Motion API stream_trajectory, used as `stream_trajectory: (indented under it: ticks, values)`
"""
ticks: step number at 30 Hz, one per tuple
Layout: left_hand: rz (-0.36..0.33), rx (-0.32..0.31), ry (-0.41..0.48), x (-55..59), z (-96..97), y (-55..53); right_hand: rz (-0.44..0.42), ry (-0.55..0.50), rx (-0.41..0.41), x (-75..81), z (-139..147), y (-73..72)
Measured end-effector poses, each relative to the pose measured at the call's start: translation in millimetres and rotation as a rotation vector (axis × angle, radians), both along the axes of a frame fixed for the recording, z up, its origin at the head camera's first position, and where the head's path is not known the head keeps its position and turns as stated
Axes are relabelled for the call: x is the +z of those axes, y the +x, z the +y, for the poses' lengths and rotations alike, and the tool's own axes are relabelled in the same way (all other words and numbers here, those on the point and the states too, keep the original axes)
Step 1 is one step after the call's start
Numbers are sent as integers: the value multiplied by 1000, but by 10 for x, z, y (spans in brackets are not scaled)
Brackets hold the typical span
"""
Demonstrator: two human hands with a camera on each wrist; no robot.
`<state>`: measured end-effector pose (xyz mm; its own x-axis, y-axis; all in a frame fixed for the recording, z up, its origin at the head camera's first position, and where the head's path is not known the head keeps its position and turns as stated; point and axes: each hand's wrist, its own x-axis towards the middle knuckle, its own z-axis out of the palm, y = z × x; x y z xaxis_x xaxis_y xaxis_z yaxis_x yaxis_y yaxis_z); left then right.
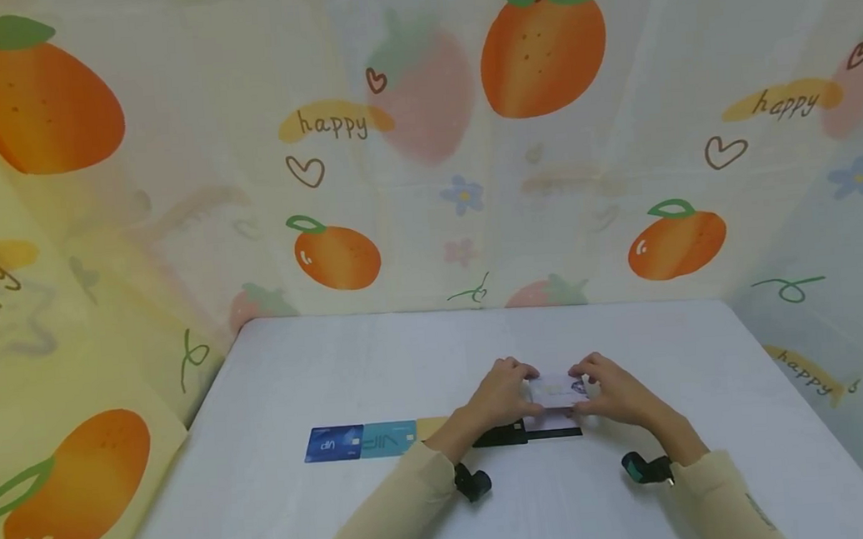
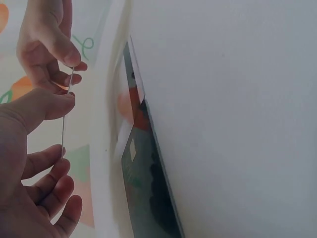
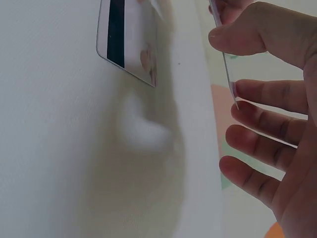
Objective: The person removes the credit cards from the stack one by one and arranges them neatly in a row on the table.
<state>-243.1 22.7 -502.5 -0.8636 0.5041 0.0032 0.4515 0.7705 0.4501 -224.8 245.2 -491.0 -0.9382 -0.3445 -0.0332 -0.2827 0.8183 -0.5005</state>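
Note:
A pale, whitish card (image 1: 556,390) with a dark printed mark is held level above the table by both hands. My left hand (image 1: 496,394) pinches its left end between thumb and fingers, while my right hand (image 1: 614,390) pinches the right end. Seen edge-on in the left wrist view, the card (image 2: 63,136) is a thin line. Below the hands, a pale card with a black stripe (image 1: 554,433) lies at the right end of a row, beside a black card (image 1: 499,437). The left forearm partly hides a yellow card (image 1: 429,427).
Further left in the row lie a teal card marked VIP (image 1: 388,439) and a dark blue card (image 1: 333,443). They rest on a white table (image 1: 269,523). A fruit-printed cloth (image 1: 430,244) hangs behind the table and at its sides. Each wrist carries a small black camera.

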Motion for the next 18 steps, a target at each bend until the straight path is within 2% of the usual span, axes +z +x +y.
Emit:
stream_trajectory:
  ticks: [9,13,18]
  values:
    - [33,-29,-102,-53,209,80,-51,-12,-28,-7,152,138]
    - [38,-46,-104,-91,268,99,-61,-7,-36,-36,210,166]
    - [19,-38,-84,-121,361,126,-56,3,-37,-56,292,204]
